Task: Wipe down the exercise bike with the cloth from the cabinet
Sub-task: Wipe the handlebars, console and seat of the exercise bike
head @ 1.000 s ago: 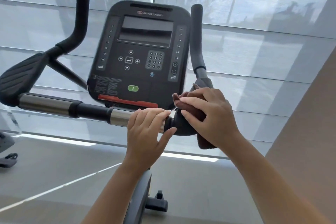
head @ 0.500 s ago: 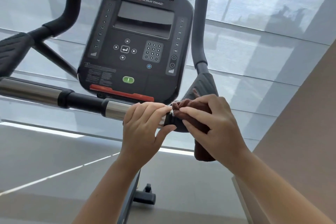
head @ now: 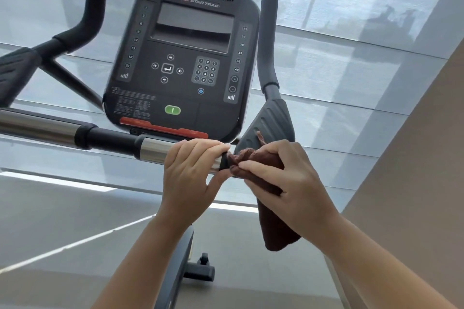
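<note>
The exercise bike's black console (head: 183, 57) stands ahead, above a horizontal handlebar (head: 105, 137) of chrome and black sections. My left hand (head: 192, 173) grips the chrome part of that bar, fingers curled over its top. Just to its right, my right hand (head: 286, 180) holds a brown cloth (head: 277, 236) bunched against the bar's right end, under the ribbed black elbow pad (head: 270, 124). The cloth's loose end hangs down below my right hand. A black upright grip (head: 268, 40) rises behind the pad.
The left elbow pad (head: 15, 70) and left upright grip (head: 93, 2) sit at the left edge. Behind the bike is a wall of shaded windows (head: 351, 57). The bike's frame post (head: 175, 271) and a base foot (head: 200, 271) stand on the grey floor. A beige wall (head: 414, 170) runs along the right.
The view has drawn closer and tilted up, so the console sits higher and larger. Both hands stay at the bar's right end, and the cloth has shifted slightly under my right hand.
</note>
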Available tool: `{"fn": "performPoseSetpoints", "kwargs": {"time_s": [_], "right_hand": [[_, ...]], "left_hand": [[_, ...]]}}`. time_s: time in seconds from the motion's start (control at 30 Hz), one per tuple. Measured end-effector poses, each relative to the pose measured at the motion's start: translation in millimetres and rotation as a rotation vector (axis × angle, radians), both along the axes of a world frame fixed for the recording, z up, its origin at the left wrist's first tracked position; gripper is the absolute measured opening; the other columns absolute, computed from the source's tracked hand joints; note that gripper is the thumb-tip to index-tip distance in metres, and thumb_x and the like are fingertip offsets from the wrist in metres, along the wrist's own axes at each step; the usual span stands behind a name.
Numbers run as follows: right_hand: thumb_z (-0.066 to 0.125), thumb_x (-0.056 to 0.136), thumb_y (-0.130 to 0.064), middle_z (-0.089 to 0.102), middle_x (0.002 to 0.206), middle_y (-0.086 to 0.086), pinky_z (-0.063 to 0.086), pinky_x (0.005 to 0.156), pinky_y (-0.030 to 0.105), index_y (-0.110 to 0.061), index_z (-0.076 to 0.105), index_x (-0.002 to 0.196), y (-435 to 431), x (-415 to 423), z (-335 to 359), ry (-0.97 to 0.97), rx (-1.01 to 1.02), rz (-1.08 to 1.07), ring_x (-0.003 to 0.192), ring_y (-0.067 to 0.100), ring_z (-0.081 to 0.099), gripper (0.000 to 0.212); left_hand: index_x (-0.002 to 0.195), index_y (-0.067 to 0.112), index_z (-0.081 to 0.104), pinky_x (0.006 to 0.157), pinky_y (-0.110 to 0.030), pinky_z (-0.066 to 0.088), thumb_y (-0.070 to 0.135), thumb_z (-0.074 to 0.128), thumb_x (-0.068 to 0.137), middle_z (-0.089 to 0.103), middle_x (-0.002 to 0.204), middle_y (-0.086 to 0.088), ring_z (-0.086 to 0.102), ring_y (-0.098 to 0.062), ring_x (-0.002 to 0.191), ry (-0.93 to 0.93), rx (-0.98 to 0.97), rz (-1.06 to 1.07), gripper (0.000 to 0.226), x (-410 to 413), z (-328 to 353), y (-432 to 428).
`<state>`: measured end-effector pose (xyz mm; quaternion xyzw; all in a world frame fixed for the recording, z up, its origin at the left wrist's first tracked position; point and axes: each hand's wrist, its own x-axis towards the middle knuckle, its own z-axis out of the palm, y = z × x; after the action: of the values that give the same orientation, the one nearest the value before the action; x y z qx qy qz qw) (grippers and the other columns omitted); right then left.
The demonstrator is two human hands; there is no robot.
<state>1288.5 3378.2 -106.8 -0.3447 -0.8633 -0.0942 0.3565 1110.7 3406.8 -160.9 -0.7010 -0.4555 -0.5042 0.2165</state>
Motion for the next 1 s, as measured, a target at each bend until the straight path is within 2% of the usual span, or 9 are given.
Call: {"fn": "performPoseSetpoints", "kwargs": {"time_s": [0.1, 0.2, 0.23, 0.3, 0.37, 0.57, 0.67, 0.83, 1.0], "right_hand": [[0.063, 0.083, -0.027, 0.059, 0.098, 0.006, 0.044, 0.085, 0.029, -0.02, 0.07, 0.104, 17, 14, 28, 0.02, -0.026, 0.071, 0.093, 0.022, 0.054, 0.024], [0.063, 0.084, -0.026, 0.057, 0.106, 0.005, 0.037, 0.095, 0.025, -0.02, 0.067, 0.108, 49, 12, 62, 0.139, 0.002, -0.022, 0.103, 0.024, 0.051, 0.026], [0.062, 0.085, -0.028, 0.056, 0.112, 0.003, 0.035, 0.1, 0.028, -0.022, 0.066, 0.111, 59, 6, 67, 0.099, -0.044, -0.056, 0.11, 0.024, 0.048, 0.027], [0.057, 0.086, -0.041, 0.048, 0.128, -0.005, 0.029, 0.106, 0.045, -0.034, 0.06, 0.118, 72, -6, 62, -0.082, -0.187, -0.185, 0.125, 0.02, 0.035, 0.032], [0.052, 0.084, -0.051, 0.04, 0.136, -0.01, 0.029, 0.104, 0.054, -0.042, 0.054, 0.121, 74, -10, 52, -0.162, -0.257, -0.303, 0.13, 0.017, 0.026, 0.038], [0.053, 0.085, -0.03, 0.059, 0.113, 0.0, 0.045, 0.084, 0.045, -0.03, 0.064, 0.113, 45, -3, 22, 0.027, -0.007, -0.16, 0.105, 0.026, 0.049, 0.03], [0.058, 0.085, -0.022, 0.061, 0.11, 0.003, 0.043, 0.088, 0.042, -0.025, 0.066, 0.11, 59, 9, 31, -0.012, -0.036, -0.062, 0.103, 0.028, 0.052, 0.027], [0.06, 0.086, -0.013, 0.056, 0.118, 0.001, 0.031, 0.104, 0.032, -0.024, 0.064, 0.114, 101, 15, 63, 0.037, -0.22, -0.12, 0.115, 0.026, 0.045, 0.031], [0.059, 0.081, -0.013, 0.056, 0.113, -0.008, 0.024, 0.097, 0.01, -0.029, 0.066, 0.11, 58, 27, 30, 0.03, -0.15, -0.028, 0.107, 0.012, 0.042, 0.033]], "left_hand": [[0.096, 0.009, 0.069, 0.091, -0.031, 0.033, 0.04, 0.048, 0.086, 0.07, 0.098, -0.003, 0.053, -0.017, 0.1, -0.01, -0.002, -0.007, 0.039, -1, -1, 0], [0.095, 0.009, 0.069, 0.091, -0.031, 0.033, 0.041, 0.048, 0.086, 0.071, 0.096, -0.004, 0.052, -0.016, 0.1, -0.024, 0.001, 0.009, 0.04, 0, -1, 1], [0.095, 0.009, 0.069, 0.092, -0.031, 0.033, 0.042, 0.047, 0.088, 0.071, 0.096, -0.004, 0.052, -0.016, 0.101, -0.024, -0.004, 0.011, 0.041, 0, -1, 1], [0.096, 0.009, 0.069, 0.093, -0.031, 0.033, 0.043, 0.046, 0.088, 0.071, 0.097, -0.004, 0.052, -0.016, 0.101, -0.02, -0.013, 0.003, 0.042, 0, -1, 0], [0.097, 0.009, 0.069, 0.094, -0.032, 0.032, 0.042, 0.048, 0.086, 0.07, 0.098, -0.003, 0.052, -0.016, 0.101, -0.01, -0.025, -0.011, 0.041, -1, 0, -2], [0.1, 0.009, 0.069, 0.094, -0.033, 0.032, 0.046, 0.047, 0.086, 0.07, 0.1, -0.003, 0.053, -0.016, 0.102, 0.001, -0.042, -0.018, 0.045, -2, 0, -3], [0.099, 0.009, 0.069, 0.094, -0.033, 0.032, 0.044, 0.049, 0.084, 0.07, 0.099, -0.002, 0.052, -0.016, 0.102, 0.0, -0.027, -0.019, 0.043, -2, -1, -2], [0.099, 0.01, 0.069, 0.094, -0.033, 0.032, 0.044, 0.049, 0.083, 0.07, 0.099, -0.002, 0.052, -0.016, 0.102, -0.004, -0.04, -0.006, 0.043, -1, 0, -2], [0.098, 0.009, 0.07, 0.093, -0.036, 0.033, 0.044, 0.049, 0.083, 0.07, 0.099, -0.002, 0.052, -0.016, 0.102, -0.011, -0.044, -0.007, 0.042, 0, -1, -3]]}}
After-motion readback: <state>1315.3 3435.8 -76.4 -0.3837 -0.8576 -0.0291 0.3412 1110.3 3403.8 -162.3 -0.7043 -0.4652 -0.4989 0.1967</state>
